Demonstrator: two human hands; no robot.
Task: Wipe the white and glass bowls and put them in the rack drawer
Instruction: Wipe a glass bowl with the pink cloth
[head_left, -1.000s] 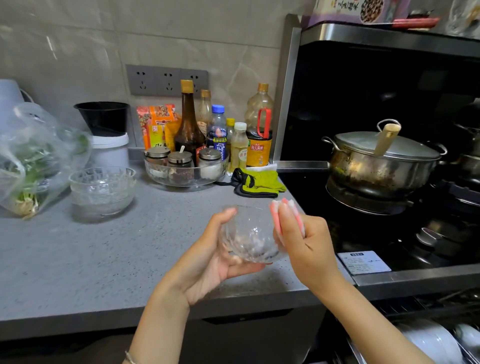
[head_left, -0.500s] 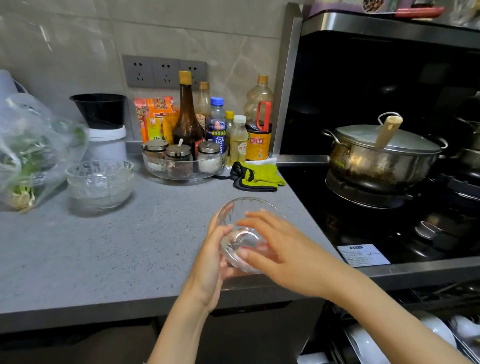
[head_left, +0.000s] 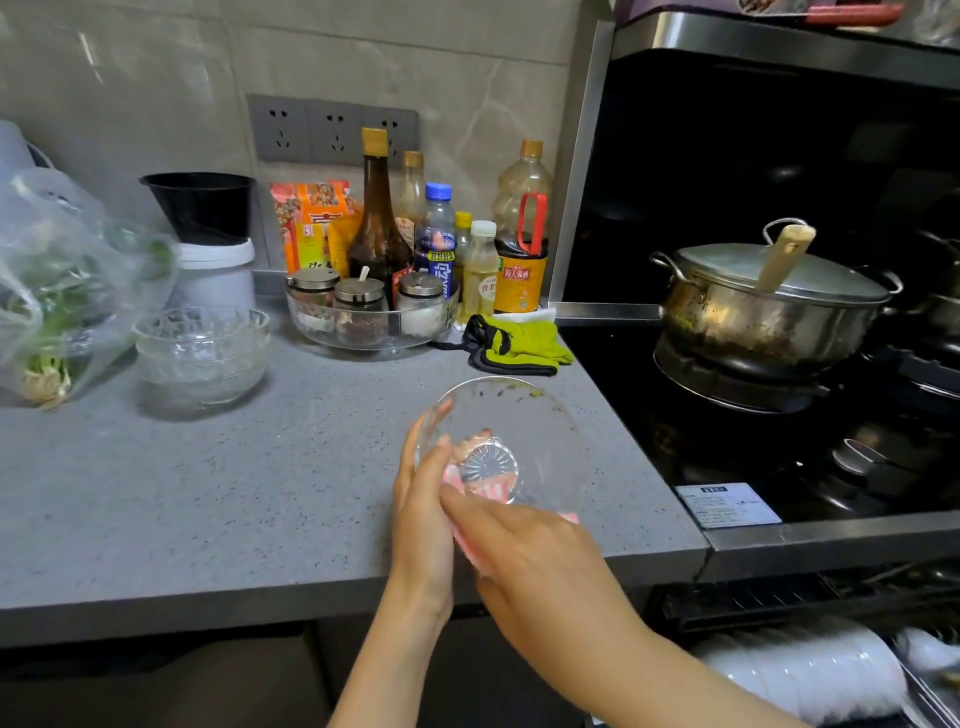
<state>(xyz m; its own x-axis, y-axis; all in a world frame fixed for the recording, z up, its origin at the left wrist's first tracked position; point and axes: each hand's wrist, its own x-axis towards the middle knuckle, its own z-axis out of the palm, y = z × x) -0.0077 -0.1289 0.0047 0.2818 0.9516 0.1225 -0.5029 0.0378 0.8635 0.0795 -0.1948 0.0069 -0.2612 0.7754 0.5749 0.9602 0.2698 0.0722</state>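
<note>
A clear glass bowl (head_left: 524, 426) is tilted with its mouth towards me, above the grey counter's front edge. My left hand (head_left: 423, 499) grips its left side, fingers behind the glass. My right hand (head_left: 524, 556) holds a pink cloth (head_left: 465, 551) against the bowl's lower outside. A stack of glass bowls (head_left: 202, 348) stands at the counter's left. White bowls (head_left: 810, 670) lie in the open rack drawer (head_left: 919, 696) at the bottom right.
Bottles and spice jars in a glass tray (head_left: 363, 327) line the back wall. A green glove (head_left: 519, 345) lies by the stove. A lidded steel pot (head_left: 769, 306) sits on the burner. A bag of greens (head_left: 62, 291) and a white tub (head_left: 215, 270) stand at the left.
The bowl turned from side-on to mouth towards me. My right hand moved from the rim down to the bowl's lower outside with the cloth.
</note>
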